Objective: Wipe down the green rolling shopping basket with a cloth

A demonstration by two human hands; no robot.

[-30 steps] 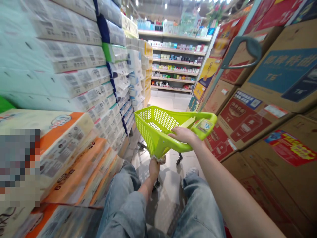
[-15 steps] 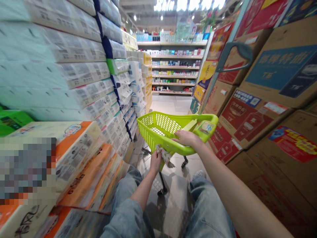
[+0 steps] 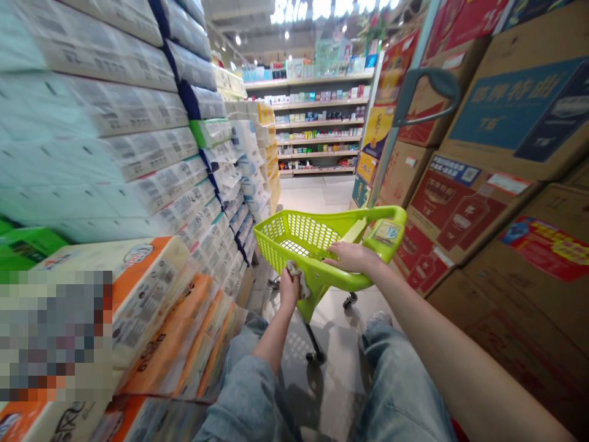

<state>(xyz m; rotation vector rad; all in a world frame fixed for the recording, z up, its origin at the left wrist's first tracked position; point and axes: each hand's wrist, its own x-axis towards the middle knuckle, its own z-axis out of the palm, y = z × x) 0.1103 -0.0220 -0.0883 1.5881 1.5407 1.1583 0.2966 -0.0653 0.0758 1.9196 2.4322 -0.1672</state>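
Shelves (image 3: 317, 104) stood ahead; our left hand (image 3: 289, 287) gripped cloth (image 3: 304, 286) against cart (image 3: 324, 283); our right hand (image 3: 353, 258) lay over its rim (image 3: 356, 281), whether gripping we could not tell.

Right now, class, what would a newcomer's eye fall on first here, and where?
First, the lime-green perforated plastic shopping cart at centre, with a crumpled pale cloth held at its side by the left grip. Then, the tall stacks of pale plastic-wrapped packs on the left, facing piled brown cardboard cartons with red and blue panels on the right.
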